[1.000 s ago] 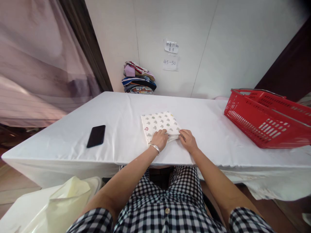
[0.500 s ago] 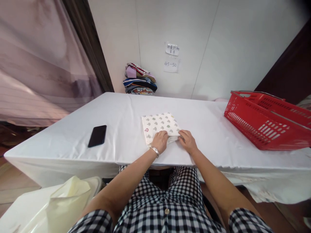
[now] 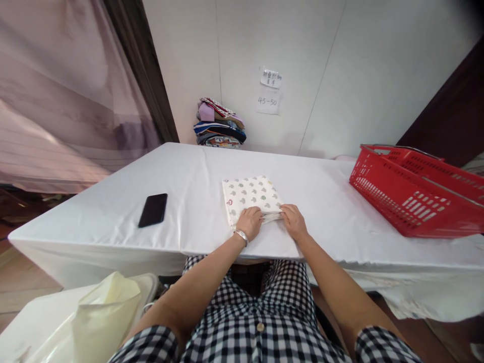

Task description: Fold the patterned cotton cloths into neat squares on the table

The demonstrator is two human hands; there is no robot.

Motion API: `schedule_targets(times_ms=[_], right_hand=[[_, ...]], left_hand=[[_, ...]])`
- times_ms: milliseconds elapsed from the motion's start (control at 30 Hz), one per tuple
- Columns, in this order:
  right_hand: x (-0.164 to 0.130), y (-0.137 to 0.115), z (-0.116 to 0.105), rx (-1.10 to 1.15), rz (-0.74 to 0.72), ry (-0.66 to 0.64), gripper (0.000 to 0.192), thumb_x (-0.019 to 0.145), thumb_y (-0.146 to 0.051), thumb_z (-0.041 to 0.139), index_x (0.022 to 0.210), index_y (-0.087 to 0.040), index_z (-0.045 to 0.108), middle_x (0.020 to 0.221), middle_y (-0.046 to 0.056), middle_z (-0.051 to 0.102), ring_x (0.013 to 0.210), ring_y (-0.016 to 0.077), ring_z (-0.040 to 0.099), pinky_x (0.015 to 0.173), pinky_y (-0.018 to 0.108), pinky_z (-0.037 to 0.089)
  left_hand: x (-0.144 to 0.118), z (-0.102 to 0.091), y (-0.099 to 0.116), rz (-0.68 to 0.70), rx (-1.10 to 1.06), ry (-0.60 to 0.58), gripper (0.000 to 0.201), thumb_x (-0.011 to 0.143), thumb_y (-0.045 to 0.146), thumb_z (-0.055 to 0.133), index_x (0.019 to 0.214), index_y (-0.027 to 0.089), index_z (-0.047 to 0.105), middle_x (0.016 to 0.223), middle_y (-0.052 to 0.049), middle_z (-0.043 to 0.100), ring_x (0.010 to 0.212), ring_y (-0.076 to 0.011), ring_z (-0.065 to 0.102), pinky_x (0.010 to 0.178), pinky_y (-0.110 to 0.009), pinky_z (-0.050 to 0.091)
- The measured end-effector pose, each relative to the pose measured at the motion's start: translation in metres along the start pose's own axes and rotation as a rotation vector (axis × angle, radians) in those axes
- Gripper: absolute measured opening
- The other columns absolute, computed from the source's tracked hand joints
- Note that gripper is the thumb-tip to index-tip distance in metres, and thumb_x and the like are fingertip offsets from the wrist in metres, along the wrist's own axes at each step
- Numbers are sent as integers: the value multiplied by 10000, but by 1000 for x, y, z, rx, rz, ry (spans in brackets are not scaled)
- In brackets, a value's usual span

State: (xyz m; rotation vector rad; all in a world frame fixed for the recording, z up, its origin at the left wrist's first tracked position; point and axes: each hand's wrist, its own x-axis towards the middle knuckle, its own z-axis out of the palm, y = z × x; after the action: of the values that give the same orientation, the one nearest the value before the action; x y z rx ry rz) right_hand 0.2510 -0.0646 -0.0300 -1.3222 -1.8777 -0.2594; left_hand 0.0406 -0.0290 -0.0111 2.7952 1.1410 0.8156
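A folded white cloth (image 3: 247, 194) with a grey mushroom print lies on the white-covered table (image 3: 196, 212) in front of me. Several layers show along its near edge. My left hand (image 3: 249, 223), with a silver bracelet at the wrist, grips that near edge left of its middle, fingers bent over the top. At the near right corner my right hand (image 3: 294, 220) pinches the layers between thumb and fingers. The undersides of both hands are hidden.
A black phone (image 3: 153, 210) lies to the left. On the right stands a red plastic basket (image 3: 401, 201). Folded fabrics are stacked (image 3: 220, 126) behind the table, against the wall below paper signs (image 3: 269, 103). A pale yellow bag (image 3: 104, 317) sits at lower left.
The view has shifted slightly. Both hands stay at the cloth's near edge, and the cloth looks almost the same.
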Motion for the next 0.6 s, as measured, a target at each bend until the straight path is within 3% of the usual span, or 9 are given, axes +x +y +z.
schedule_targets(times_ms=[167, 333, 600], right_hand=[[0, 0, 1, -12, -3, -5, 271, 902, -231, 377, 1082, -216, 578, 1048, 88, 596, 1002, 228, 515, 876, 432, 467], [1, 1, 2, -26, -19, -12, 277, 882, -216, 411, 1113, -213, 564, 1071, 91, 585, 1019, 235, 496, 886, 440, 457], [-1, -1, 1, -5, -14, 10, 227, 888, -201, 390, 1011, -196, 581, 997, 88, 584, 965, 223, 502, 849, 417, 455]], left_hand=[[-1, 3, -2, 60, 30, 52, 137, 871, 176, 468, 857, 173, 604, 1086, -90, 565, 1035, -218, 484, 859, -369, 378], [-1, 2, 1, 102, 99, 26, 196, 879, 140, 421, 833, 183, 607, 1086, -86, 559, 1086, -227, 449, 867, -385, 358], [-2, 6, -1, 80, 117, -2, 161, 882, 187, 429, 831, 161, 579, 881, -85, 565, 838, -214, 498, 771, -374, 368]])
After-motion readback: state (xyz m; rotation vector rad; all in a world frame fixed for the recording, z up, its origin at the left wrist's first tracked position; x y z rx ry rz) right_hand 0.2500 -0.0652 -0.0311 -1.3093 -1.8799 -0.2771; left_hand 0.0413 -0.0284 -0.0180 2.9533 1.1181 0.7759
